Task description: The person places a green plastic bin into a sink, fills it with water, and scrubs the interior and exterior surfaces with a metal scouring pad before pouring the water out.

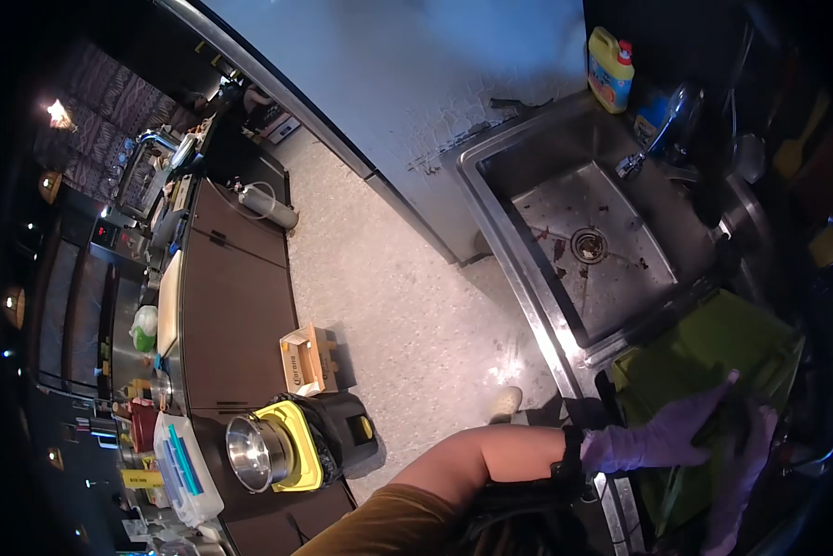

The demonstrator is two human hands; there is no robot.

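Note:
A purple rubber glove covers my left hand (653,443), which reaches in from the lower left with a dark band at the wrist. Its thumb and fingers are spread over a large green plastic sheet or tray (676,357) beside the sink. My right hand (752,440), in a matching glove, comes up from the bottom right over the same green thing. The right fingers are dim and blurred, so I cannot tell their grip.
The steel sink (565,208) holds brown scraps around its drain, under a faucet (653,144). A yellow detergent jug (611,69) stands at its corner. Across the floor are a cardboard box (307,360), a black bin (351,431), a steel pot (251,454) and a long counter (235,306).

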